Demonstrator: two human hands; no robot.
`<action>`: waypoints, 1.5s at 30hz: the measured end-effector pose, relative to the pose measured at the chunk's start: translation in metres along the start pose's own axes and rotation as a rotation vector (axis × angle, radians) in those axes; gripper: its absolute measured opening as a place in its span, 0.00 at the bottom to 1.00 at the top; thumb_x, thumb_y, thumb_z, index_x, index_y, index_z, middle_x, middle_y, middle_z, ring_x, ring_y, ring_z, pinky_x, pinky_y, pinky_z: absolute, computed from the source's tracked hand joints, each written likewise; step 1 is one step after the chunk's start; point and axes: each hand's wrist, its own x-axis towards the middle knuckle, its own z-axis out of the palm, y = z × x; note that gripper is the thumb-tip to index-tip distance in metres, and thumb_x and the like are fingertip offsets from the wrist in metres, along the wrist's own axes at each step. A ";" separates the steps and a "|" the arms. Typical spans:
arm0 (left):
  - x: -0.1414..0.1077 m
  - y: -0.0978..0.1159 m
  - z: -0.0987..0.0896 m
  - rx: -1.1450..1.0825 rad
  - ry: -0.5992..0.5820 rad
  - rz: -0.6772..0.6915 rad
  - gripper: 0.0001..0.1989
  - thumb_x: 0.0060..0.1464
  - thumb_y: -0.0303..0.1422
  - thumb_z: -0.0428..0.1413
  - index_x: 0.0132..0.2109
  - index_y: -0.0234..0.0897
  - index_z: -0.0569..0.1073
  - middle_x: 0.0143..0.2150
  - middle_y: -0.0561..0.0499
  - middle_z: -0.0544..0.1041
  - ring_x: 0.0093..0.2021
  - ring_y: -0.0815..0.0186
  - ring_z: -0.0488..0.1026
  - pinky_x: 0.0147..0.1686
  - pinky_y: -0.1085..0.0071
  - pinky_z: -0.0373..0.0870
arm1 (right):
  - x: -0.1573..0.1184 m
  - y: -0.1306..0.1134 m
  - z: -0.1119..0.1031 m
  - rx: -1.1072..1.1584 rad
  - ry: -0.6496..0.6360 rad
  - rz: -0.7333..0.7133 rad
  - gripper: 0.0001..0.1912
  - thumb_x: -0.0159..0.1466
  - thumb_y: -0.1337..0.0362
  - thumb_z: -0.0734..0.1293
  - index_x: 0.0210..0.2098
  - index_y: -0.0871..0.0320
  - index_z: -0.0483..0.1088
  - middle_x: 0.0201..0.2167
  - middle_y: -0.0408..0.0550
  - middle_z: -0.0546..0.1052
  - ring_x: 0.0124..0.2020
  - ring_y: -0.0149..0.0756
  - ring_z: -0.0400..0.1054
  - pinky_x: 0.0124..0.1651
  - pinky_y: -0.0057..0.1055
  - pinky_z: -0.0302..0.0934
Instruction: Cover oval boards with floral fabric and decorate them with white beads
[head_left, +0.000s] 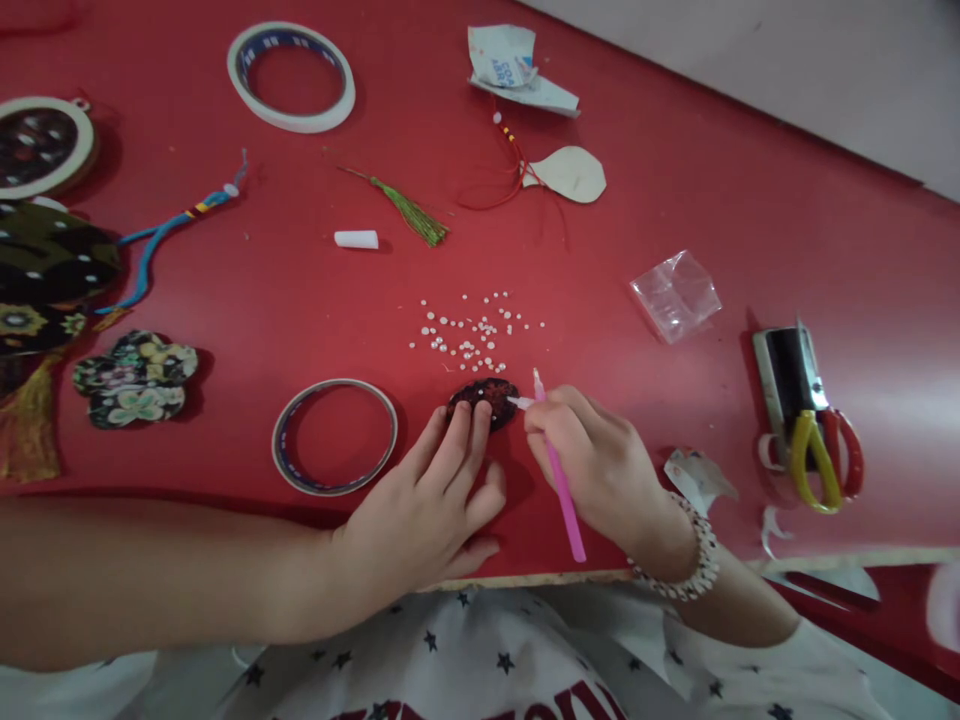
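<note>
**Reference:** clock directions taken from the dark oval piece, with 12 o'clock at the far side of the red table [757, 250] and 6 o'clock toward the wearer.

**Object:** dark oval piece [484, 398] with a glittery red-and-black surface, lying flat on the tabletop between the hands.

**Left hand [420, 520]:** open and flat, fingertips [459, 425] resting on the lower edge of the oval from 6 o'clock.

**Right hand [592, 460]:** closed on a pink pick tool [561, 480] at 4 o'clock; the tool's white tip reaches the oval's right edge.

**Hands:** apart but close, with the oval between them; not clamped together.

**Beads:** small white pearl beads [469, 330] scattered loosely at 12 o'clock, just beyond the oval.

**Near edge:** cream table edge [525, 577] at 6 o'clock, just below both hands; the wearer's forearms cross it.

**Adjacent items:** tape ring [334, 437] near the left hand at 9 o'clock; white paper scrap [697, 478] just beside the right wrist at 3 o'clock.

**Farther items:** plastic bag [675, 296] at 2 o'clock and yellow-and-red scissors [817, 460] at 3 o'clock, both well apart from the right hand.

**Wrist:** beaded bracelet [675, 555] on the right wrist.
</note>
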 end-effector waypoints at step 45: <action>-0.003 -0.002 0.006 0.005 -0.018 0.038 0.28 0.49 0.53 0.53 0.47 0.35 0.62 0.58 0.29 0.65 0.57 0.43 0.62 0.54 0.48 0.56 | 0.003 0.060 0.025 0.471 0.364 0.582 0.05 0.58 0.70 0.62 0.32 0.55 0.60 0.32 0.46 0.76 0.37 0.37 0.73 0.41 0.37 0.67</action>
